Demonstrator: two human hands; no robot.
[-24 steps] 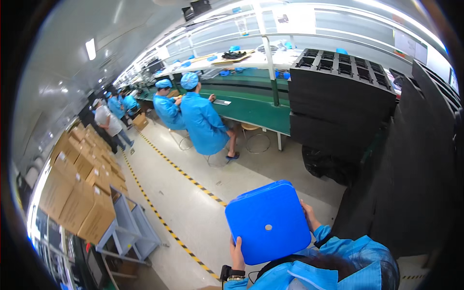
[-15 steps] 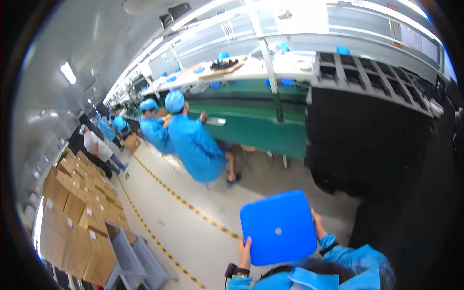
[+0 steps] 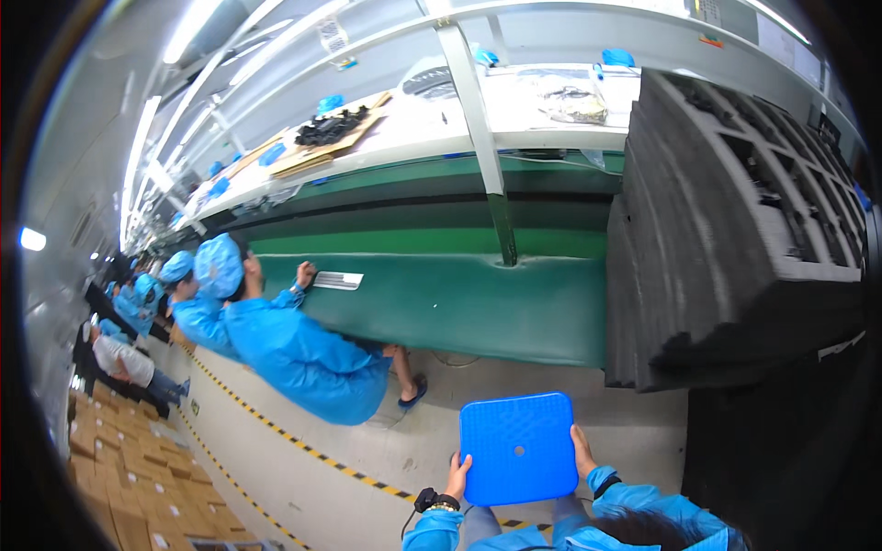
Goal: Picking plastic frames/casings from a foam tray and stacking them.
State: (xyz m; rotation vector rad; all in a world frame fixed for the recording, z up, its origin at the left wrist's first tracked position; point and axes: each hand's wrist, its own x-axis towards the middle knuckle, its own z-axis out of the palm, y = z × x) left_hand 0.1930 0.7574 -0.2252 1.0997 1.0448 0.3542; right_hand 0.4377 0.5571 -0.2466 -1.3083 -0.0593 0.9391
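Observation:
A blue plastic stool [image 3: 519, 427] is held low in front of me, its square, round-cornered top facing up with a small hole in the middle. Its legs are hidden under the top. My left hand [image 3: 457, 476] grips the left edge, thumb on the upper face. On the opposite edge, my right hand [image 3: 582, 450] is closed around the rim. Both sleeves are light blue, and a dark strap sits at each wrist.
A green workbench [image 3: 459, 303] runs ahead, under a white shelf [image 3: 404, 138]. At right stands a tall stack of dark foam trays [image 3: 680, 239]. Two co-workers in blue [image 3: 294, 344] sit at the bench on the left. Cardboard boxes [image 3: 138, 468] line the lower left, beside yellow-black floor tape [image 3: 303, 441].
My view has swung toward the bench, so the foam trays stand nearer and fuller in sight and the boxes slip leftward. The stool stays in both hands, slightly farther off.

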